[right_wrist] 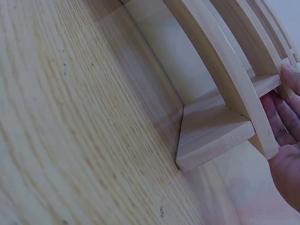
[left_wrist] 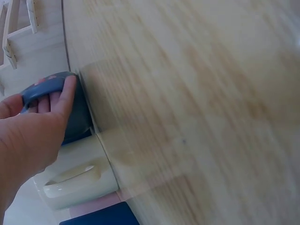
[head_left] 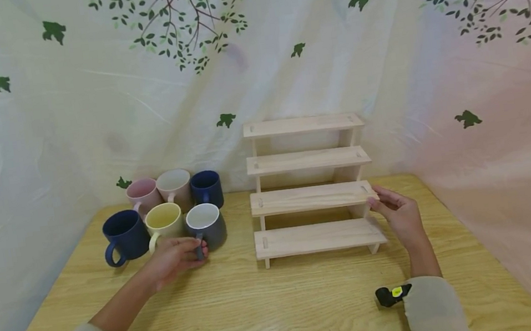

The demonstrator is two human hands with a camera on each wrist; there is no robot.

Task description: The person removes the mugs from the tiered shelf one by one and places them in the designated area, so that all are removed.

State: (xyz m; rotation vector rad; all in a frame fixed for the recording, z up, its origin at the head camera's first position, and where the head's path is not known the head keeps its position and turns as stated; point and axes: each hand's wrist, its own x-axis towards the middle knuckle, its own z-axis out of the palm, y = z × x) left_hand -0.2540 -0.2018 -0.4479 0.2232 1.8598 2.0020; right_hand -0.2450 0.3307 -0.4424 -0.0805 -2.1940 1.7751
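Observation:
In the head view, my left hand [head_left: 173,260] grips the handle of a grey mug [head_left: 215,231] with a white inside, which stands upright on the table. The left wrist view shows the fingers through the handle of that grey mug [left_wrist: 80,117] and the thumb on its outer side. My right hand [head_left: 403,219] pinches the right end of the second step from the bottom of a pale wooden step rack [head_left: 310,197]. From the right wrist view, the fingertips [right_wrist: 291,77] lie against the edge of the rack; the rest of the hand is cut off.
Left of the grey mug stand a yellow mug [head_left: 164,222] and a dark blue mug [head_left: 126,237]. Behind them are a pink mug [head_left: 143,193], a white-rimmed mug [head_left: 175,187] and another dark blue mug [head_left: 207,189]. A leaf-printed curtain [head_left: 163,112] surrounds the wooden table [head_left: 314,304].

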